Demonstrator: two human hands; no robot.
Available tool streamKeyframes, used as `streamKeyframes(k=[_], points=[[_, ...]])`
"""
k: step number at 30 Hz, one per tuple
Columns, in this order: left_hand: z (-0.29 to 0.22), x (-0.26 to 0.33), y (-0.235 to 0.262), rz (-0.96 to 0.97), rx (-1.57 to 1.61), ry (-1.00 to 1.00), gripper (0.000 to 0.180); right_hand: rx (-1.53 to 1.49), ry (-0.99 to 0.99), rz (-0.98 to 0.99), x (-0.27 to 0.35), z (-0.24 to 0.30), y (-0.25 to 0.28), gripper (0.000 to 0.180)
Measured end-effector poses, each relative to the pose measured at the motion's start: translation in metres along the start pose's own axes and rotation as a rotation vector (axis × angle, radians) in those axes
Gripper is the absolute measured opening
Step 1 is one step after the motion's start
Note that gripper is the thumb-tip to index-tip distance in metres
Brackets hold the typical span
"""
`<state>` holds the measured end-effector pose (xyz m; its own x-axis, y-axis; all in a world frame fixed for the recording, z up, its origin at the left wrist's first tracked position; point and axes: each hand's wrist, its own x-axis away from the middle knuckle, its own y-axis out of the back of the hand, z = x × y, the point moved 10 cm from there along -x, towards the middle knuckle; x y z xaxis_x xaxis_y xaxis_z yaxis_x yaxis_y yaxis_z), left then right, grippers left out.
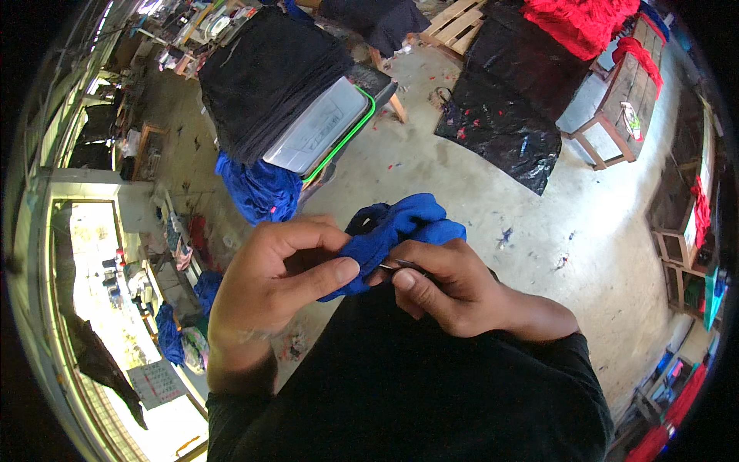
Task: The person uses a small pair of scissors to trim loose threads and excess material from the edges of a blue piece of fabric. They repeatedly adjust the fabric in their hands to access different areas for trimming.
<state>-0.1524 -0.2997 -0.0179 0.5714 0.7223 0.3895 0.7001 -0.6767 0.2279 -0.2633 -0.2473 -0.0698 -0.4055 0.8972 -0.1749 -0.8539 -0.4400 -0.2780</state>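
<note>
A bunched piece of blue fabric (416, 209) is held up in front of my chest. My left hand (269, 269) pinches its left side between thumb and fingers. My right hand (454, 292) is closed around a small dark tool with a thin metallic tip (405, 264), most of it hidden by the fingers. That tip points left and meets the fabric close to my left thumb. Whether it is a pair of thread snips or another pointed tool, I cannot tell.
Ahead to the left, black cloth (269, 77) and a clear plastic lid with a green rim (327, 127) lie above a blue cloth heap (258, 189). A black sheet (508, 115) covers floor at the right, near a wooden bench (623, 100) and red cloth (581, 23).
</note>
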Motion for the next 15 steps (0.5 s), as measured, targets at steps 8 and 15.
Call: streamKeyframes(k=[8, 15], points=[[-0.006, -0.009, -0.017, -0.008, 0.033, -0.008, 0.013, 0.054, 0.043, -0.027, 0.011, 0.007, 0.013, 0.02], [-0.009, -0.01, -0.026, 0.01, 0.079, -0.058, 0.013, 0.083, 0.013, -0.033, 0.018, 0.007, 0.016, 0.019]])
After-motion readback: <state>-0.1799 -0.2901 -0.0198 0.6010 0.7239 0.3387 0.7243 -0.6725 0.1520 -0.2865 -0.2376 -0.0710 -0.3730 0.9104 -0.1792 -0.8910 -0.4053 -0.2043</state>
